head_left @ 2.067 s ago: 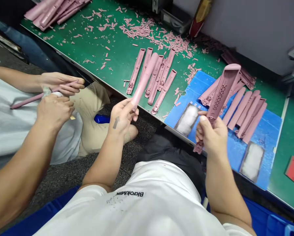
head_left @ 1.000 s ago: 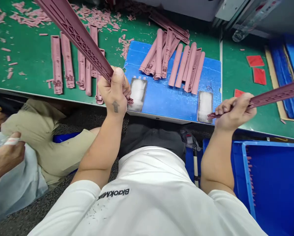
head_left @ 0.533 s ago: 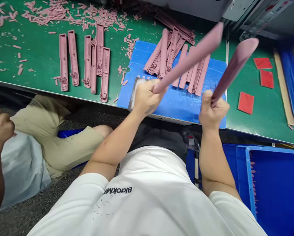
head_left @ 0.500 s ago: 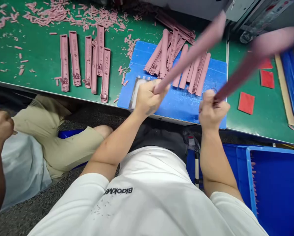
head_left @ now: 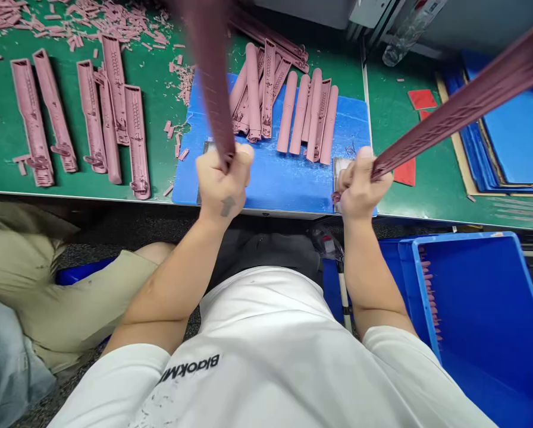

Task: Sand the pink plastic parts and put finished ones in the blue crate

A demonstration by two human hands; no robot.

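My left hand [head_left: 223,179] grips one end of a long mauve moulded strip [head_left: 209,71], which points up and away and is blurred by motion. My right hand [head_left: 359,184] is shut on a matching strip [head_left: 465,113], its ribbed lattice face showing as it slants up to the right and runs out of the frame. Just below my hands lies a blue mat [head_left: 288,190] with several mauve strips [head_left: 293,113] heaped on it. A grey-white pad [head_left: 341,172] shows beside my right hand.
Several more strips [head_left: 83,125] lie in a row on the green bench mat [head_left: 338,59], with mauve scraps [head_left: 110,24] behind them. A blue crate [head_left: 480,309] sits low at right. Red squares [head_left: 422,99] and blue sheets [head_left: 507,142] lie beyond. A co-worker's khaki-clad leg [head_left: 47,297] is at left.
Both strips have swung: the left one now points up and the right one out to the right. My hands are closer to the bench edge. The co-worker's hand has left the view.
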